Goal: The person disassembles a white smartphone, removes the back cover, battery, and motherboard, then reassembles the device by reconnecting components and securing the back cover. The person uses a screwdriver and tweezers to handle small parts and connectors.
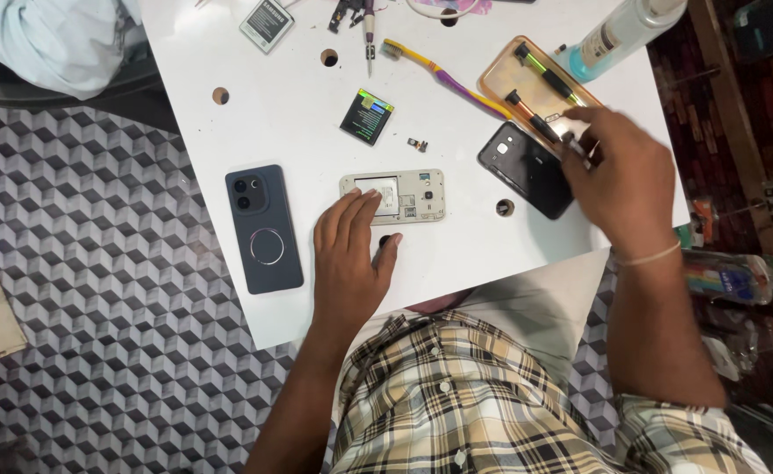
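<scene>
Under the left palm: left hand (348, 259) lies flat on the white table (281, 132), fingers loose and together, clamped on nothing; fingertips rest on the opened phone frame (395, 195).
Opened phone frame: pale gold, back cover off, inner bay showing, lying flat just ahead of the left hand.
Right hand: right hand (623, 180) is curled over a small dark tool (571, 140); whether the fingers pinch it fast cannot be told, blurred.
Beside the right hand: black back cover (525, 168), touching the hand's inner edge.
Ahead of the right hand: tan tray (500, 81) holding screwdrivers (544, 75); clear bottle (619, 33) just beyond it.
Between the hands, farther out: toothbrush (443, 77), yellow and purple; small black battery (367, 116); tiny dark part (418, 144).
Left of the left hand: dark blue phone (263, 228), face down, well apart.
Far corner: silver battery (266, 23).
</scene>
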